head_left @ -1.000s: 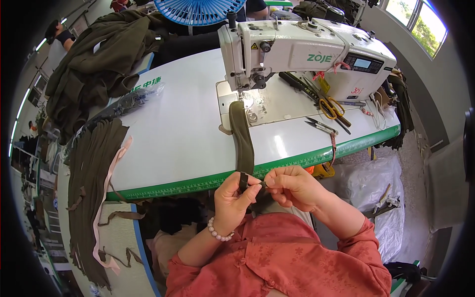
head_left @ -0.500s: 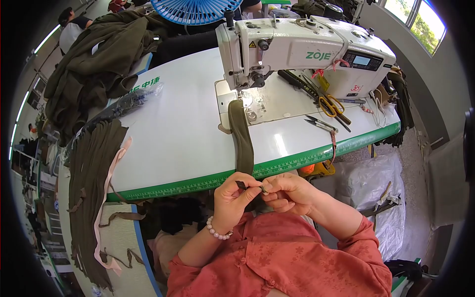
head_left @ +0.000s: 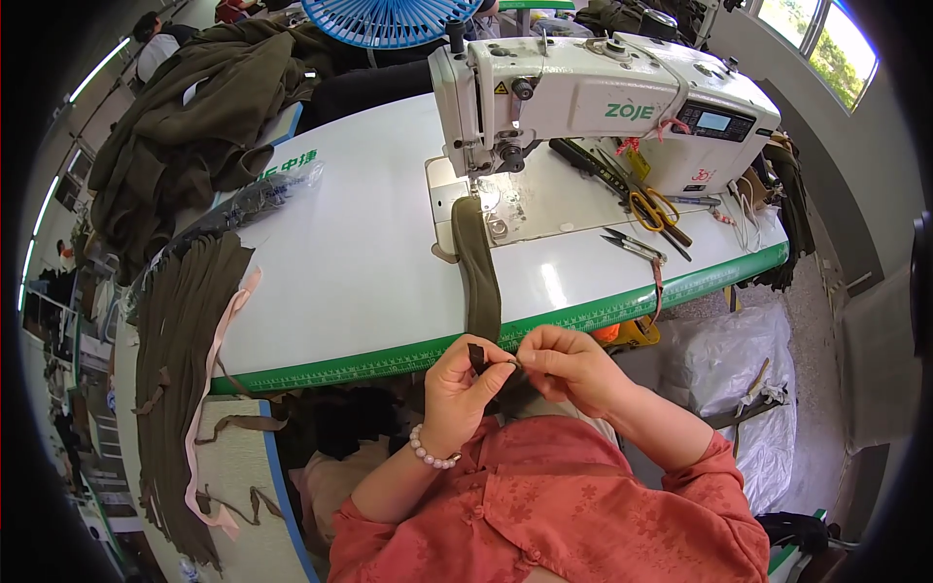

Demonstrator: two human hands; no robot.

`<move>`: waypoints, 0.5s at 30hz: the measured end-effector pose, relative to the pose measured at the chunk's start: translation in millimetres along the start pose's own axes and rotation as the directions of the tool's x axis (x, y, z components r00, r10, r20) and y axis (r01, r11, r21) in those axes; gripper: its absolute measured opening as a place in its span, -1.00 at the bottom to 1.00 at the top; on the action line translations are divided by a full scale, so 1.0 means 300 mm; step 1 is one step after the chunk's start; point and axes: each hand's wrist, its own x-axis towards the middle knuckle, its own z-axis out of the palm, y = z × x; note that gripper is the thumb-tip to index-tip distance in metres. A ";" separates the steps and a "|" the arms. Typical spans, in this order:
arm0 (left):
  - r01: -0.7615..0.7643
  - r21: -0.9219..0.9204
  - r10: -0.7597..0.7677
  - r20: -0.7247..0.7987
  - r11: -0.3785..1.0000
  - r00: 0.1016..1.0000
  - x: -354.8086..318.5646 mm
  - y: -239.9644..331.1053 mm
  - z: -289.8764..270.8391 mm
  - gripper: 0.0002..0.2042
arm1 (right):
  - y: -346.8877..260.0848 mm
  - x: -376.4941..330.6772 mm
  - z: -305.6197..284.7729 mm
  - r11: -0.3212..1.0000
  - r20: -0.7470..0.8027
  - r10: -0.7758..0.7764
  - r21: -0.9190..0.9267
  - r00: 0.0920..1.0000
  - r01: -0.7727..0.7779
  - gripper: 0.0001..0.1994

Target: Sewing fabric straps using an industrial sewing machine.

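A long dark olive fabric strip [head_left: 476, 272] lies flat under the sewing machine's needle area and runs toward me over the table's front edge. Just in front of that edge, my left hand [head_left: 463, 384], with a beaded bracelet at the wrist, is closed on a folded dark fabric end [head_left: 476, 358] that sticks up between thumb and fingers. Whether this end joins the long strip is hidden behind my hands. My right hand [head_left: 573, 367] pinches at the tip of the same piece beside my left fingertips; the exact grip is too small to see.
The white sewing machine [head_left: 593, 102] stands on the white table [head_left: 340, 262]. Yellow-handled scissors [head_left: 653, 209] and thread snips [head_left: 634, 245] lie at its right. A bundle of olive strips [head_left: 190, 389] hangs at left, below heaped olive fabric [head_left: 185, 126]. A blue fan [head_left: 384, 21] is behind.
My right hand has shifted slightly up, its fingers drawing a little away from my left fingertips. More of the dark fabric end now shows above my left hand.
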 end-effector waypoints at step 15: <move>-0.040 0.003 0.040 -0.104 0.999 0.994 -0.049 0.110 0.084 -0.94 | -0.040 -0.120 0.084 0.778 0.057 -0.437 -0.476 0.898 0.409 -0.89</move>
